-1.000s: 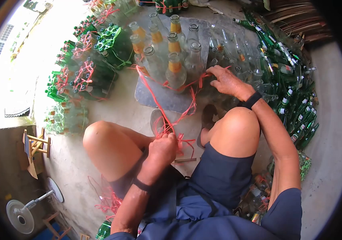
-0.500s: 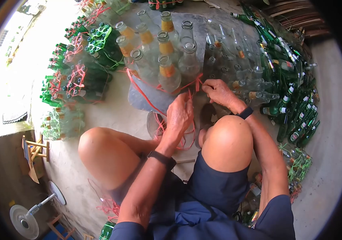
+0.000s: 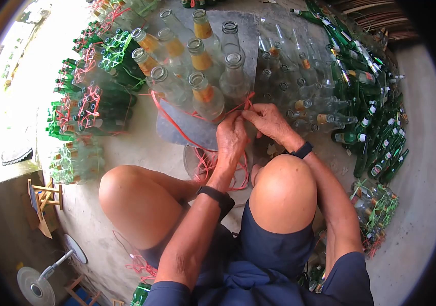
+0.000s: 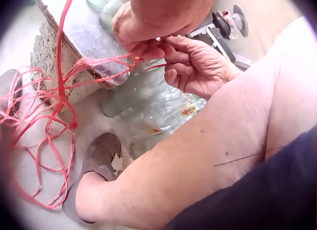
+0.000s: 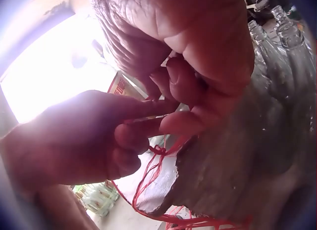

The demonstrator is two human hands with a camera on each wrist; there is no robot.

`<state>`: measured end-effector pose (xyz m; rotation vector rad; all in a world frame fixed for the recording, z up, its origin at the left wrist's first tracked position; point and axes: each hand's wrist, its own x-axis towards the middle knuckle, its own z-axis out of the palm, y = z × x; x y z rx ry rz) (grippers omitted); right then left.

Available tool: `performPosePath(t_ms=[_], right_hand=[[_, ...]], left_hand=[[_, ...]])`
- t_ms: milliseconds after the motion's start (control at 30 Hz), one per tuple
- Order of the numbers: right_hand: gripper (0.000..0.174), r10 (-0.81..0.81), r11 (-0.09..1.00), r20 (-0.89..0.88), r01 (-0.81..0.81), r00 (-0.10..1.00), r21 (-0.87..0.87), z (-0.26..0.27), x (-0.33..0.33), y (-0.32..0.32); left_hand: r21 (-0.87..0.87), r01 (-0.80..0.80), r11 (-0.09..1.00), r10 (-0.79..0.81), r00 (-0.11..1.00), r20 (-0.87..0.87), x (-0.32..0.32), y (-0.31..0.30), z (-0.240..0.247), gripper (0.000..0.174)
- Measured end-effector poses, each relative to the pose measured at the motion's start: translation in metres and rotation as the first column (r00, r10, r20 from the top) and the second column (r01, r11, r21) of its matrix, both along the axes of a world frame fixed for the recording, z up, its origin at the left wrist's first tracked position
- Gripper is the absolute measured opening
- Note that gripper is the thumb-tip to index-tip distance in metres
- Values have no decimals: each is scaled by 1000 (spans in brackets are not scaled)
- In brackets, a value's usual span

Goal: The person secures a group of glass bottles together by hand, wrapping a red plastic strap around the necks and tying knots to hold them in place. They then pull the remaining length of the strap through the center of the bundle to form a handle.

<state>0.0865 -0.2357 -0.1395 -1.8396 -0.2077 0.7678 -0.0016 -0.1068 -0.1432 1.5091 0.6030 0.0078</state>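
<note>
Clear glass bottles (image 3: 207, 102), several with orange labels on their necks, stand grouped on a grey slab (image 3: 177, 130) in the head view. Red plastic string (image 3: 183, 132) runs around the group low down. At the slab's near right corner my left hand (image 3: 232, 136) and right hand (image 3: 270, 124) meet, fingertips together, both pinching the string. The right wrist view shows a small knot (image 5: 157, 150) in the string just below the fingers. Loose string (image 4: 49, 136) hangs in a tangle beside the slab. The pinched ends are partly hidden by the fingers.
Tied bundles of green bottles (image 3: 93, 104) stand at the left. Loose clear bottles (image 3: 299, 81) are at the slab's right, with a heap of green bottles (image 3: 376, 127) beyond. A fan (image 3: 36, 289) and a wooden stool (image 3: 47, 196) are at lower left.
My left hand has moved from between the knees forward and right to the slab's corner, meeting the right hand at the string. The bottles appear further left as the head view shifts.
</note>
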Motion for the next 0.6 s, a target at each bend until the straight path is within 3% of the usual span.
performPosePath(t_ms=[33,100,300,600], right_hand=[[38,-7,1000,0,7,1000,8,-1,0,0],[36,-7,1000,-16,8,1000,9,-2,1,-1],[31,-26,999,-70,29,997,45,-5,0,-9],[33,-17,993,-193,39,981,112,10,1,-17]], left_hand=[[-1,1,1000,-1,1000,-3,0,0,-1,35],[-208,-92,974,82,995,-58,2,-1,0,38],[-383,-291,877,230,953,-198,11,-6,-8,40],[-474,-244,846,206,970,-131,19,-4,-17,34]])
